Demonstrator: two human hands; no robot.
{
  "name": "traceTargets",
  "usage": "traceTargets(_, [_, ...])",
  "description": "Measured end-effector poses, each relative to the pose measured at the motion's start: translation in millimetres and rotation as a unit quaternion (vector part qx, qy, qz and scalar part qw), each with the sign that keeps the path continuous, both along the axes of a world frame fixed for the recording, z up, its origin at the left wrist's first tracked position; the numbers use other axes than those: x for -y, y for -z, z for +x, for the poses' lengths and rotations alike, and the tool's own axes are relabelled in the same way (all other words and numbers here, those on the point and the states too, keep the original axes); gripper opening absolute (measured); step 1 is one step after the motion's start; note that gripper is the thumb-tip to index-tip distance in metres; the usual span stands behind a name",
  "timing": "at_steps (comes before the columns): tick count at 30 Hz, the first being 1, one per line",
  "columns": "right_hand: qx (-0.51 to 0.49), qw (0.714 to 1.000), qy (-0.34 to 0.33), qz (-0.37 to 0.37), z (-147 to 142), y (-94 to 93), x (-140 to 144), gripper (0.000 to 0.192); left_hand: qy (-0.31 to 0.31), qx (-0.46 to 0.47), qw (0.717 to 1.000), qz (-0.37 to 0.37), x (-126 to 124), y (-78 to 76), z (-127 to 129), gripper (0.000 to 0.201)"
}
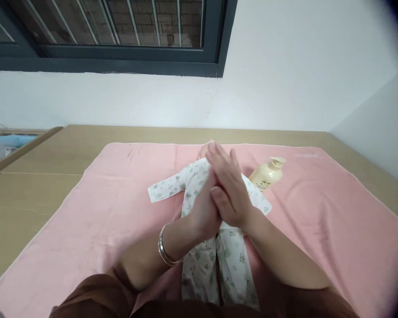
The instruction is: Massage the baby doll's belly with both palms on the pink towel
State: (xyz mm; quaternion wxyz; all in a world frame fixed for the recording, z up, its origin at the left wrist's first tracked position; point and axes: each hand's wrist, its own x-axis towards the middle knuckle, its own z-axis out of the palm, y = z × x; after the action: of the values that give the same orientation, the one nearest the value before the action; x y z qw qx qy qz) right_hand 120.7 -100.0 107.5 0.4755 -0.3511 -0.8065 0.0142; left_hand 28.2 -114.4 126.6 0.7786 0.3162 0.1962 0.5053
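My right hand [230, 187] lies palm to palm against my left hand [205, 207], its fingers stretched out and its thumb across the left hand. Most of the left fingers are hidden behind it, but that hand looks flat too. No object shows between the palms. Under both hands lies a white long-sleeved baby outfit [199, 274] with small green prints, its sleeves spread out and its legs toward me. A rounded, skin-toned shape [204, 151] shows at its neck, mostly hidden by my fingers. A cream-yellow pump bottle [267, 174] lies tilted beside the right sleeve.
A pink cloth [119, 198] with some wrinkles covers much of the wooden surface [29, 190]. Behind it rises a white wall [278, 79] with a dark-framed barred window [126, 55]. Blue and clear items [13, 141] sit beyond the left edge.
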Motion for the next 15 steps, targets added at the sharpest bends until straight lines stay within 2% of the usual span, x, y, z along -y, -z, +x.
traceTargets(3, [-0.055, 0.998, 0.036, -0.024, 12.2, 1.3, -6.2, 0.051, 0.037, -0.034, 0.997, 0.050, 6.2, 12.6, 10.4, 0.038])
traceTargets(6, [-0.079, 0.994, 0.057, -0.058, 8.2, 3.6, -0.1, 0.048, 0.015, -0.062, 0.997, 0.045, 5.5, 16.0, 9.4, 0.035])
traceTargets(9, [-0.040, 0.993, 0.039, -0.103, -5.4, 3.6, 16.9, 0.053, -0.012, -0.032, 0.999, -0.007, -3.0, 8.6, -0.6, 0.038])
traceTargets(12, [0.033, 0.989, -0.009, -0.144, -17.0, -0.8, 37.1, 0.067, -0.018, -0.014, 0.996, -0.083, -16.2, -4.3, -14.7, 0.051])
traceTargets(15, [0.081, 0.980, -0.070, -0.168, -22.6, -4.7, 53.4, 0.076, -0.047, -0.035, 0.994, -0.090, -24.6, -11.8, -23.4, 0.054])
